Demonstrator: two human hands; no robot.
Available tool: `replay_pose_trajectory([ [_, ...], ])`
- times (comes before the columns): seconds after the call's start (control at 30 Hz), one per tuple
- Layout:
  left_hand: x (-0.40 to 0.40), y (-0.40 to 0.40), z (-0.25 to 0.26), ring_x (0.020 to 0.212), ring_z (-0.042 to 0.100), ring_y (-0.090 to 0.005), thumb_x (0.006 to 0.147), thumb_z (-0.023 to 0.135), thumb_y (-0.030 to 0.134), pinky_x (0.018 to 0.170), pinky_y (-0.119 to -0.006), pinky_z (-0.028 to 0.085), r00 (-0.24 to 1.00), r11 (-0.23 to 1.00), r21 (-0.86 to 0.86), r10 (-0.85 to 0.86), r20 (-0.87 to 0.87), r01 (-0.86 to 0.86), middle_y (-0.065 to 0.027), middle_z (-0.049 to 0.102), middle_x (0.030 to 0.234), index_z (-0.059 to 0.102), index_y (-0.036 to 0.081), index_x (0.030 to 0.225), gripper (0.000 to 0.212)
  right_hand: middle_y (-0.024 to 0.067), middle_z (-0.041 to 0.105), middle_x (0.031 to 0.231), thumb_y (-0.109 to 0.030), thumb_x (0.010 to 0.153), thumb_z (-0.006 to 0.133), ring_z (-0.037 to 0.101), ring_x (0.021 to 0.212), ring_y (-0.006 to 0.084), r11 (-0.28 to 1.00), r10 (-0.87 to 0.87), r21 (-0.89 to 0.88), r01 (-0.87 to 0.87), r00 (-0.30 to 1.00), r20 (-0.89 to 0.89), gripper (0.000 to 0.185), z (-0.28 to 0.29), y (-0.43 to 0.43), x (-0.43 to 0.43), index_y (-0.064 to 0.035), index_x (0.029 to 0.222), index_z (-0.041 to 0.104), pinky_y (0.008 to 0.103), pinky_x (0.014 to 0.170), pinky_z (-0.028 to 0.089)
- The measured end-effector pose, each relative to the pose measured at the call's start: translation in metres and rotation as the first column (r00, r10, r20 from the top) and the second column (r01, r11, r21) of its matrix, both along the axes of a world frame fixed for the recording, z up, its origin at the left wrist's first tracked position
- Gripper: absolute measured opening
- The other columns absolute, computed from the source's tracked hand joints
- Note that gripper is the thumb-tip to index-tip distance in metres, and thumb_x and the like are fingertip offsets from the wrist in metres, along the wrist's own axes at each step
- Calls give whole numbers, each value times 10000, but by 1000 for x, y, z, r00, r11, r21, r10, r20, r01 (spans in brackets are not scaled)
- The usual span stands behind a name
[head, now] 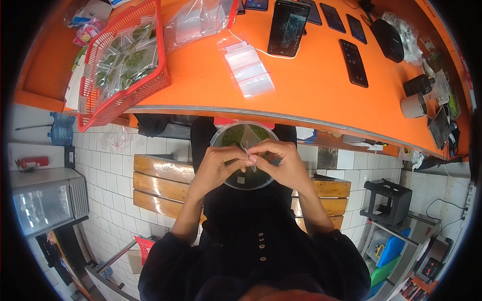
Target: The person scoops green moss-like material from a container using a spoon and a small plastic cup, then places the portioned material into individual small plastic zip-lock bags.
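Observation:
My left hand [225,162] and my right hand [281,161] meet over my lap, both pinching a small clear plastic bag [249,137]. The bag stands up between my fingertips; whether anything is inside it I cannot tell. Beneath the hands a round clear plastic tub [216,138] rests on my lap. Green moss-like plant matter [231,133] lies in the tub, partly covered by my hands. A small pale square [241,180] shows at the tub's near side.
On the orange table [211,82], a red plastic basket [165,71] holds several zip bags of green plant matter. A pack of empty zip bags [250,71] lies near the middle. Behind it leans a lit smartphone [288,28]; another phone [353,63] lies right. A wooden slatted bench [162,184] is under me.

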State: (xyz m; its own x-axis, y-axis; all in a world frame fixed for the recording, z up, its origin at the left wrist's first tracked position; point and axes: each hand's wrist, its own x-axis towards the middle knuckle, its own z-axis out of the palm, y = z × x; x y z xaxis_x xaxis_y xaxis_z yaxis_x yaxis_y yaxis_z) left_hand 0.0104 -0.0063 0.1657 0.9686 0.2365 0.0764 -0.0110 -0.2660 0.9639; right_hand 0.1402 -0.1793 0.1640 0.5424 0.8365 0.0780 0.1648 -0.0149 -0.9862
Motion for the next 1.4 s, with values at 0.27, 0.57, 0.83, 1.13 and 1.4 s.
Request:
replay_pose_trajectory([
  [0.27,-4,-8,-16,697,734,-140,941,780,57,621,-281,550,997,991,-118,58,-58,-65,-94,762,830,792,-12,958,72,88,745,1020,9,897,774,735,889,166,995,93,31,-94,995,33,377,2,-4,0,-65,1267,763,287,719,590],
  [0.57,0,-9,-2,594,662,-140,934,786,55,578,-296,515,992,996,59,72,-100,-67,-102,678,702,716,-24,826,150,67,761,941,74,861,758,723,796,128,998,-18,62,15,999,45,225,-10,2,4,-24,1059,800,246,665,574],
  [0.83,-7,-17,-9,648,638,-234,852,842,155,661,-330,522,963,902,360,266,-32,-237,-103,670,757,641,8,776,261,60,751,895,54,865,775,717,778,114,966,-250,-22,257,953,169,109,-9,7,-2,5,963,772,233,653,556],
  [1.13,6,2,6,962,710,-281,968,739,105,931,-393,507,994,987,156,46,-102,-30,-98,736,967,701,8,1064,141,69,724,858,3,866,834,725,805,124,997,-1,-81,-17,977,-215,134,-17,-9,10,14,973,755,257,699,564],
  [1.4,-5,0,-2,994,727,-345,849,879,261,933,-440,547,993,882,469,-88,74,43,-143,753,1018,717,5,1188,454,94,673,937,-33,798,835,681,817,214,961,186,-220,-164,979,82,273,-21,-3,6,-9,1061,765,358,751,535],
])
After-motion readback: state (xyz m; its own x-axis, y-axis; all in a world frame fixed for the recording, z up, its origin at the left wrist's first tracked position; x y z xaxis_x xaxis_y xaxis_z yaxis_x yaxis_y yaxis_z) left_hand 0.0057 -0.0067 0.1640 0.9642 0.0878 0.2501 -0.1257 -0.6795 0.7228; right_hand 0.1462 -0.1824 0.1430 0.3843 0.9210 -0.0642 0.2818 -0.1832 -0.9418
